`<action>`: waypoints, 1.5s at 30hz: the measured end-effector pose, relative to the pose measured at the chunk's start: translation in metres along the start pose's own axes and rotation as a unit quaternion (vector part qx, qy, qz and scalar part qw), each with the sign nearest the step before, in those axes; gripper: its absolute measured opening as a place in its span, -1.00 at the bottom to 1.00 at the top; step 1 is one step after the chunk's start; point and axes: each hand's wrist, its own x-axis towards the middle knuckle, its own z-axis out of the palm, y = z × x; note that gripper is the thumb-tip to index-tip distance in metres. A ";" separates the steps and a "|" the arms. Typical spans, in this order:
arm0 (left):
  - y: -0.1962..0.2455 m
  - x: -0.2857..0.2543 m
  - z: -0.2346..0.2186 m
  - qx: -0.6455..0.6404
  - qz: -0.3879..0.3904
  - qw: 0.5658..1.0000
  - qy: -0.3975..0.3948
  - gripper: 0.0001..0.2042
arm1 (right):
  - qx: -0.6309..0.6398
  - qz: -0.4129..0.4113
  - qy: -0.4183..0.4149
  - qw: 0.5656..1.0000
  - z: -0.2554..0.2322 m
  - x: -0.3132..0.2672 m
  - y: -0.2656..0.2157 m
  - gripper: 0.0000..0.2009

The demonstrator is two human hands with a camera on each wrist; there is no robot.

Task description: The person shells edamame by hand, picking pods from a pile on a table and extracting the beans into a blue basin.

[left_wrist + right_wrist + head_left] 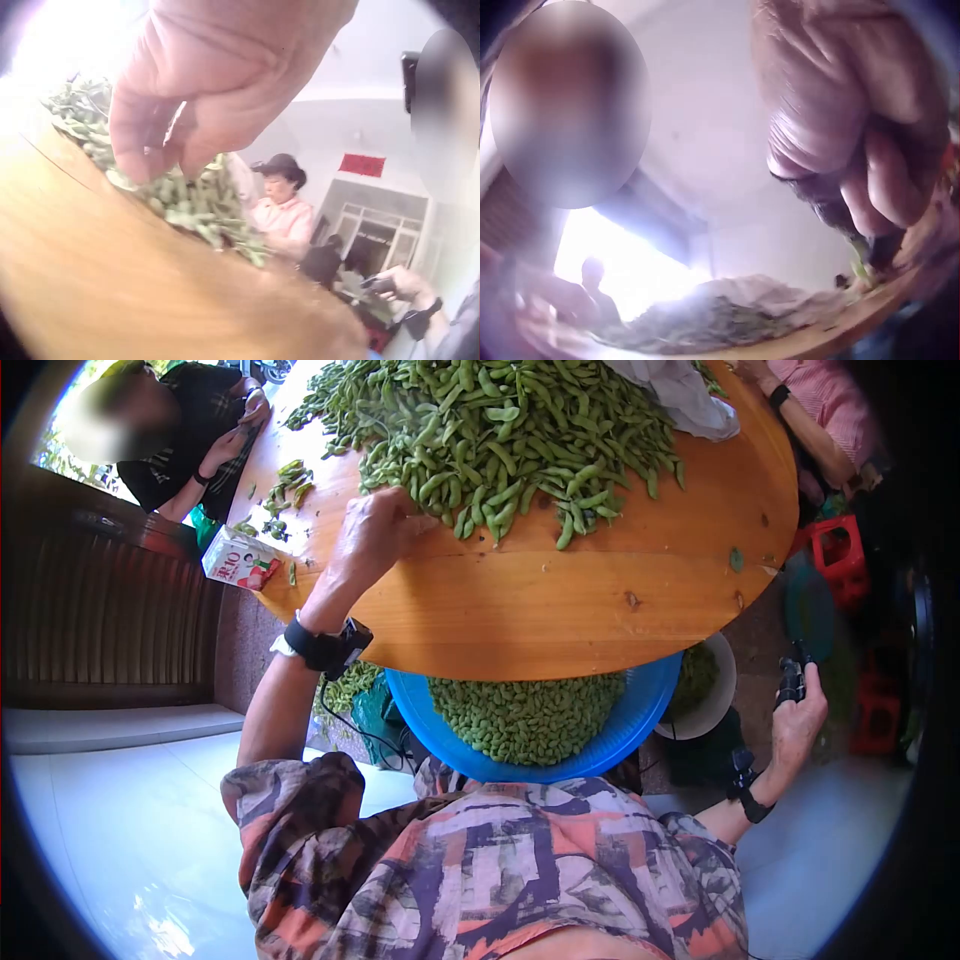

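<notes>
A heap of green soybean pods (520, 450) covers the far half of the round wooden table (520, 610). My left hand (372, 535) is at the heap's near left edge. In the left wrist view its bent fingers (199, 139) point down at the pods (180, 199); I cannot tell whether a pod is between them. Out past the table's right edge, my right hand (800, 720) grips a small black object (791, 682). That dark object (832, 210) shows under the curled fingers in the right wrist view, with a bit of green at its lower end.
Under the table's near edge, a blue basin (655, 710) holds many shelled beans (525, 720). Beside it stands a white bucket (722, 685). A printed carton (238, 560) and loose pods are at the table's left. People sit on both far sides. Red stools (842, 560) stand right.
</notes>
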 end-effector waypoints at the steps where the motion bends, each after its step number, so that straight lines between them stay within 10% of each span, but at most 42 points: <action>1: -0.001 0.000 0.001 0.018 0.005 1.000 0.001 -0.83 | 0.019 0.011 -0.007 1.000 0.002 -0.004 -0.009 -0.53; 9: 0.002 -0.031 0.000 -0.004 0.064 0.998 0.012 -0.87 | 0.240 -0.137 -0.159 0.948 0.053 -0.037 -0.102 -0.59; 10: 0.025 -0.041 0.000 -0.070 -0.019 0.997 -0.040 -0.86 | 0.266 -0.141 -0.197 0.933 0.061 -0.042 -0.111 -0.59; 13: 0.062 -0.069 0.020 -0.465 -0.017 0.874 -0.141 -0.83 | 0.402 -0.094 -0.302 0.859 0.081 -0.053 -0.141 -0.65; 18: 0.105 -0.096 0.055 -0.614 -0.069 0.763 -0.193 -0.89 | 0.510 -0.019 -0.415 0.753 0.093 -0.053 -0.156 -0.65; 37: 0.132 -0.118 0.087 -0.588 -0.038 0.806 -0.046 -0.93 | 0.558 0.027 -0.447 0.698 0.095 -0.051 -0.144 -0.74; 45: 0.134 -0.122 0.093 -0.566 -0.023 0.824 -0.014 -0.92 | 0.510 -0.038 -0.402 0.759 0.091 -0.053 -0.150 -0.67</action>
